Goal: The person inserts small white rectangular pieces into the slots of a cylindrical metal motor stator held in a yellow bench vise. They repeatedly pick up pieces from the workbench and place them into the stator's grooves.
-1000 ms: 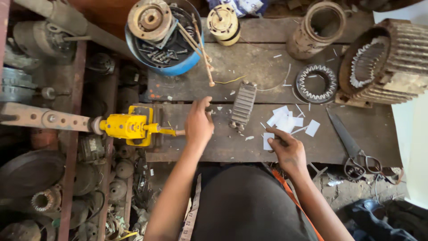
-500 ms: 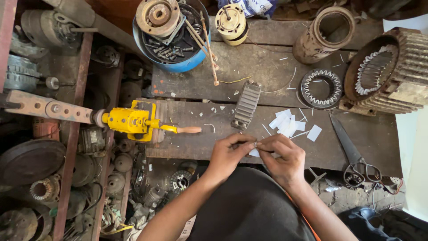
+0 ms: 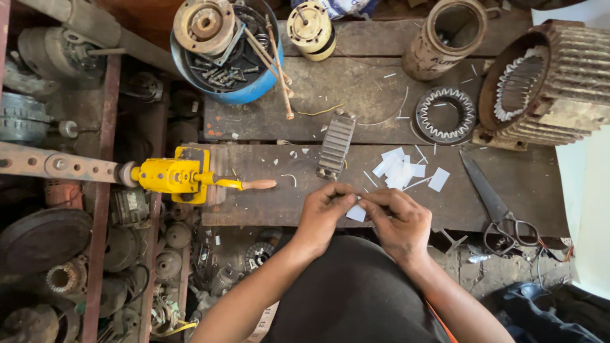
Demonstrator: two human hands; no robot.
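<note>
Head view | white paper slip (image 3: 356, 213) pinched between both hands

Both hands, left (image 3: 324, 216) and right (image 3: 397, 219), pinching a white paper slip (image 3: 356, 213) over the bench (image 3: 286, 203), shears (image 3: 495, 203) off right.

Matt white paper slip (image 3: 356, 213); rough, scarred wooden workbench (image 3: 381, 82); dull grey laminated metal rotor core (image 3: 335, 146); glossy yellow-painted hand winder (image 3: 173, 176) with smooth wooden handle; dark steel scissors (image 3: 492, 200).
</note>
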